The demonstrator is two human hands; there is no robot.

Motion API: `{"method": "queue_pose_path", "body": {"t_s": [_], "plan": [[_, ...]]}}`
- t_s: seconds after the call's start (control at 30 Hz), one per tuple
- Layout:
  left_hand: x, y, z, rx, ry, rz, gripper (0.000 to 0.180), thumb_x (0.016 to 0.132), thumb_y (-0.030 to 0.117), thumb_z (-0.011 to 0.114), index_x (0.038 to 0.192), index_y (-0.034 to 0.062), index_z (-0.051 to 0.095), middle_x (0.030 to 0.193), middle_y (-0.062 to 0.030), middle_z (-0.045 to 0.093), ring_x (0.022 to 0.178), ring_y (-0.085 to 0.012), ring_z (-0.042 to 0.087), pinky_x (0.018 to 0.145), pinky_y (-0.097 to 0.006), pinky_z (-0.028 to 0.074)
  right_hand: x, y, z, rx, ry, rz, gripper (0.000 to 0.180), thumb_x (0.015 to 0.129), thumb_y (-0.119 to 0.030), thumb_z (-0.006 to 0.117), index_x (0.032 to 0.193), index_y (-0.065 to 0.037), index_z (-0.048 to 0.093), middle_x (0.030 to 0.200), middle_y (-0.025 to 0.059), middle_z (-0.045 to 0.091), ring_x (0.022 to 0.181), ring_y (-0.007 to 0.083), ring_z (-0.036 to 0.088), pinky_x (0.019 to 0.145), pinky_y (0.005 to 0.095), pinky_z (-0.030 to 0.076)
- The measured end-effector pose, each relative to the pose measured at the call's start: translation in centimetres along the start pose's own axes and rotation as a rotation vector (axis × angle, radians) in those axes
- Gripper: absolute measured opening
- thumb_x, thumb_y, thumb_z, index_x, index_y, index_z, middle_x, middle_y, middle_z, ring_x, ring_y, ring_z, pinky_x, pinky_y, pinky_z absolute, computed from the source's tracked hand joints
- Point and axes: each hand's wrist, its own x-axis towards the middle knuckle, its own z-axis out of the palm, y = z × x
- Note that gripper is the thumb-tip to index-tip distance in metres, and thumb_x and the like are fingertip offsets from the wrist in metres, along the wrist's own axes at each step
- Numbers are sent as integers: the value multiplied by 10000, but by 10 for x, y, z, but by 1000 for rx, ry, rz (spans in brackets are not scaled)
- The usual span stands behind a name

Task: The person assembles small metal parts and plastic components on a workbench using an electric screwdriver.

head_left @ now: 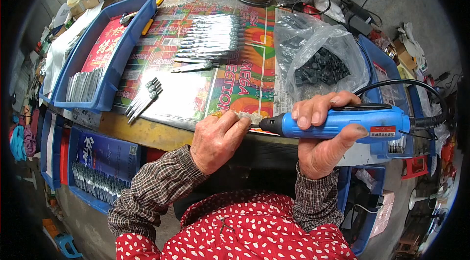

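My right hand is wrapped around a blue electric screwdriver, held level with its black nose pointing left. My left hand is closed in a pinch at the screwdriver's tip, over the near edge of the table. A small yellowish bit shows at its fingers, but what they hold is mostly hidden. Beyond lies a long row of slim silver pen-like pieces. Several more such pieces with dark ends lie in a small group to the left of my left hand.
An open clear plastic bag of small black parts stands at the right. A blue tray with slim silver pieces sits at the left, and another blue bin below it. The screwdriver's black cord loops up at the right.
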Motion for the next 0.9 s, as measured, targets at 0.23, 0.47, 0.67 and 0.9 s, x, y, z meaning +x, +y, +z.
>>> {"method": "queue_pose_path", "body": {"t_s": [0.23, 0.47, 0.67, 0.9], "plan": [[1, 0, 0, -22, 18, -1, 257, 689, 51, 632, 941, 55, 581, 711, -35, 493, 553, -178, 497, 480, -299, 392, 0, 1, 1, -1, -1, 6, 606, 675, -554, 683, 959, -86, 424, 686, 57, 519, 604, 182, 543, 623, 353, 442], [1, 0, -2, -36, -3, -23, 256, 672, 36, 647, 923, 65, 601, 700, -38, 517, 560, -189, 526, 481, -308, 410, -1, 1, 1, -23, 3, 2, 605, 687, -569, 663, 965, -91, 417, 683, 51, 513, 602, 178, 535, 636, 354, 436], [1, 1, -5, -40, -24, -16, 252, 673, 32, 667, 918, 58, 619, 702, -44, 547, 564, -196, 548, 474, -312, 420, 1, -2, -1, -22, 28, -2, 609, 681, -583, 657, 953, -93, 419, 673, 43, 503, 591, 173, 519, 632, 352, 428], [-2, 2, -4, 1, -50, 7, 263, 660, 29, 658, 918, 62, 616, 748, -47, 569, 584, -198, 551, 482, -313, 425, 1, -4, -2, -34, 48, 1, 606, 677, -586, 662, 940, -94, 423, 667, 42, 502, 581, 173, 518, 627, 350, 429]]}}
